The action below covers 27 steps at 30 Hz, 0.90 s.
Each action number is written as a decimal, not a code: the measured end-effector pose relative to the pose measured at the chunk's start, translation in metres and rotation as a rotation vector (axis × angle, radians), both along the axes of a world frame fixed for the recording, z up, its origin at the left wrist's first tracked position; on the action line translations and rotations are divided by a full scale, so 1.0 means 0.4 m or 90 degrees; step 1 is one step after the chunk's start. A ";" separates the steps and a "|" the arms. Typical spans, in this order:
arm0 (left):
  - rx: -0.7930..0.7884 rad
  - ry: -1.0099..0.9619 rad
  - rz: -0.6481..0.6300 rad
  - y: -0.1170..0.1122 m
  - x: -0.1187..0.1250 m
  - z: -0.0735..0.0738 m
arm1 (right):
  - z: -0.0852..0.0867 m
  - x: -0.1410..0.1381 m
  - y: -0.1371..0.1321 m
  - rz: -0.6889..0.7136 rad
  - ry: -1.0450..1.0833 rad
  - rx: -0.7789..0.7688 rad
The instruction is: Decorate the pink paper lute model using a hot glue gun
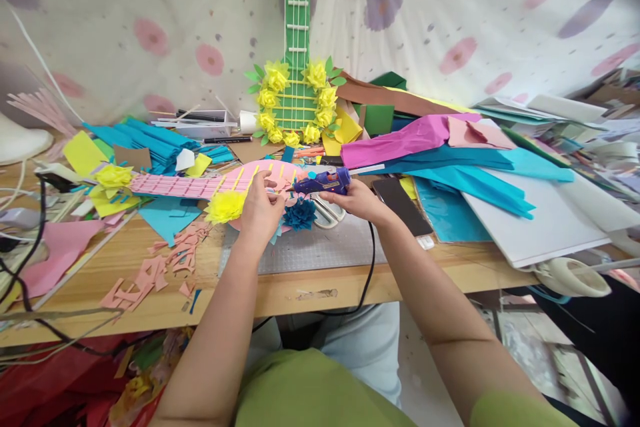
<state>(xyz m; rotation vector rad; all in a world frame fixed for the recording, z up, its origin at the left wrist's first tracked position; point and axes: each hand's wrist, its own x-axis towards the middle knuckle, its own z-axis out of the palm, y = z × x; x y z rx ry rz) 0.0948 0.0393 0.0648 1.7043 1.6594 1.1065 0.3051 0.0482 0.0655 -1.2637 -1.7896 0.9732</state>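
Note:
A pink paper guitar [175,185] lies across the cutting mat [310,257], its neck pointing left. On its body sit a yellow paper flower [226,207] and a dark blue paper flower [300,215]. My right hand [363,200] is closed around a blue hot glue gun [324,182], whose nozzle points left over the guitar's body. A white glue stick [367,169] sticks out of its back. My left hand [260,210] is over the body with thumb and fingers pinched near the nozzle; what they hold is too small to make out.
A green paper guitar [297,33] ringed with yellow flowers stands at the back. Scissors [330,213] lie below the glue gun, a phone [403,205] to the right. Pink scraps [145,280] litter the left front; blue crepe paper [480,180] covers the right. The gun's cord [371,270] crosses the table edge.

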 end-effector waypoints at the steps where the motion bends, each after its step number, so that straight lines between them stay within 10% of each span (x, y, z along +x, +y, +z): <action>1: 0.002 0.002 -0.002 0.000 0.000 0.000 | 0.001 -0.001 0.001 0.001 0.001 0.002; 17: 0.026 0.032 -0.015 -0.005 0.002 0.002 | 0.008 -0.007 0.007 -0.031 0.049 0.009; 27: -0.005 -0.055 0.005 -0.008 0.009 0.010 | -0.091 0.063 0.062 -0.357 0.174 0.035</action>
